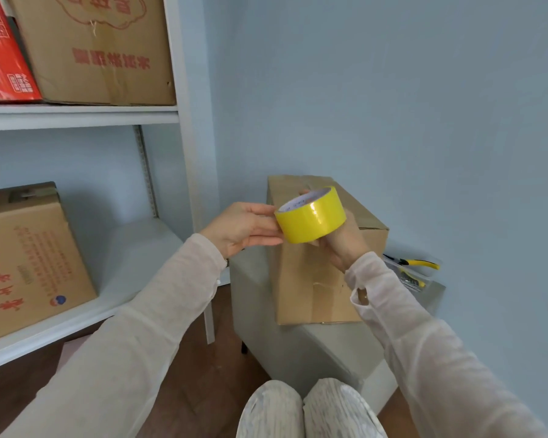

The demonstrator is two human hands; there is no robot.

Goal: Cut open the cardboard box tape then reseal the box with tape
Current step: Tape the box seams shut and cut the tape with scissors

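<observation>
The cardboard box is seen lying on the grey worktop, directly below and behind both hands, its flaps closed. The yellow tape roll is held above it: the right hand is wrapped around the roll from beneath, while the left hand is pinched at its near rim, probably so that the loose tape end can be found. Open room is left between the roll and the box's top.

Tape roll: bright yellow, white core. Cardboard box: plain brown. Shelf cartons: brown, red print. Wall: pale blue. Sleeves: off-white.
</observation>
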